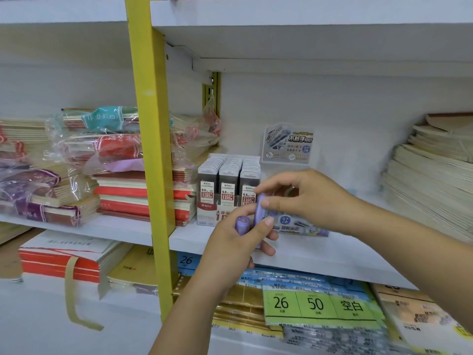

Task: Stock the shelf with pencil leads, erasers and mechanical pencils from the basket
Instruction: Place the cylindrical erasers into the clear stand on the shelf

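My left hand (238, 237) grips two purple pencil-lead tubes (243, 222) upright in front of the white shelf (320, 254). My right hand (304, 198) pinches the top of the taller tube (259, 208) between thumb and fingers. Just behind the hands stands a clear display box (299, 224) with a printed card (288, 144) at its back, largely hidden by my right hand. To its left a display carton of grey 0.5 lead cases (227, 185) is full. No basket is in view.
A yellow upright post (151, 149) divides the shelving. Wrapped notebook stacks (76, 165) lie left of it, and a tall paper stack (430, 175) fills the shelf's right end. Loose-leaf packs (317, 303) lie on the shelf below. The upper shelf board (307, 34) overhangs.
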